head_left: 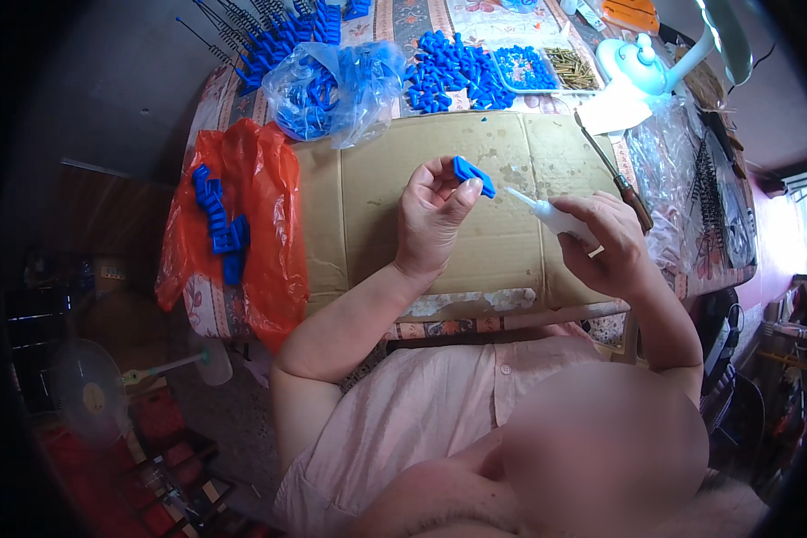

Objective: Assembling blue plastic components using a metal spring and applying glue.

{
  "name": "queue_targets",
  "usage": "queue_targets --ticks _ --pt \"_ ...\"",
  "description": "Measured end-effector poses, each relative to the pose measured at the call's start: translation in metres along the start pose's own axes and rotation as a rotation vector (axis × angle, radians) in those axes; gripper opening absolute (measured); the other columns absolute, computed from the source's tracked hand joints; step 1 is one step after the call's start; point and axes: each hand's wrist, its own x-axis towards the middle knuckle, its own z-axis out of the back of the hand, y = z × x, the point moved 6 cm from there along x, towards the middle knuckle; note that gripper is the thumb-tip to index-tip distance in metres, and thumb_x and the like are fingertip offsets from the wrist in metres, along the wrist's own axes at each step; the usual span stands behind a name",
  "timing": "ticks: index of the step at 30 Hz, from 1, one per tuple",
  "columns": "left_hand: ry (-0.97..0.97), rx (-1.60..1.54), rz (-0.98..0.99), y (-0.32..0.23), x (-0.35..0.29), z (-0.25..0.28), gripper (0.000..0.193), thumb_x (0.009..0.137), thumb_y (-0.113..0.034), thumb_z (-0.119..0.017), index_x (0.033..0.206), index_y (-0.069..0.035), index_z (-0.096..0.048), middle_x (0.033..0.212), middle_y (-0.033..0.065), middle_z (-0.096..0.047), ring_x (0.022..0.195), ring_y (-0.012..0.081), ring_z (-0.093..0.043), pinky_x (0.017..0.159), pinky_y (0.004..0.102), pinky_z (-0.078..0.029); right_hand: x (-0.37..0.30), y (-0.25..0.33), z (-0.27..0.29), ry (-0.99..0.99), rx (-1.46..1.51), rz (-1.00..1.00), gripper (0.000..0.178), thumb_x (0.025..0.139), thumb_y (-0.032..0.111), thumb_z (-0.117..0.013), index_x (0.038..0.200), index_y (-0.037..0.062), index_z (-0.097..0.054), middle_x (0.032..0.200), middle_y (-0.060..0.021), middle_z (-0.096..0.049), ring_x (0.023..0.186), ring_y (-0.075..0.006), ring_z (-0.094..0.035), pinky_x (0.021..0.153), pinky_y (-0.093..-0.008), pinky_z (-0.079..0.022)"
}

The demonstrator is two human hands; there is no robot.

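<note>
Between the thumb and fingers of my left hand (433, 215) is a small blue plastic part (473, 176), held up over the cardboard sheet (377, 242). My right hand (605, 238) grips a white squeeze bottle (565, 221) with a long thin nozzle. The nozzle's tip points left toward the blue part, a small gap away from it. My left fingers partly hide the part's far side.
At left, several blue pieces (215, 215) lie on a red plastic bag (273, 206). Along the back are a clear bag (332, 90), a heap of blue caps (457, 72), a tray of brass pins (572, 67) and a lamp (637, 65). A screwdriver (632, 193) lies at right.
</note>
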Motion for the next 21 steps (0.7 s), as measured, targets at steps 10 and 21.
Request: queue_targets --ticks 10,21 --pt "0.047 -0.107 0.024 0.002 0.001 0.0 0.033 0.084 -0.012 -0.063 0.112 -0.003 -0.049 0.099 0.004 -0.057 0.091 0.0133 -0.058 0.085 0.0289 -0.048 -0.016 -0.027 0.002 -0.051 0.225 -0.301 0.037 0.083 0.007 -0.06 0.118 0.004 -0.051 0.093 -0.0111 -0.059 0.077 -0.0152 -0.057 0.068 -0.0257 -0.046" --pt "0.122 -0.202 0.116 0.002 0.002 -0.007 0.041 0.085 -0.018 -0.063 0.118 -0.001 -0.046 0.102 0.0064 -0.057 0.092 0.0176 -0.06 0.088 0.0338 -0.049 -0.026 -0.078 -0.02 -0.169 1.128 -0.637 0.05 0.083 0.015 -0.062 0.125 -0.0024 -0.04 0.101 -0.0137 -0.058 0.091 -0.0206 -0.059 0.08 -0.0298 -0.047"
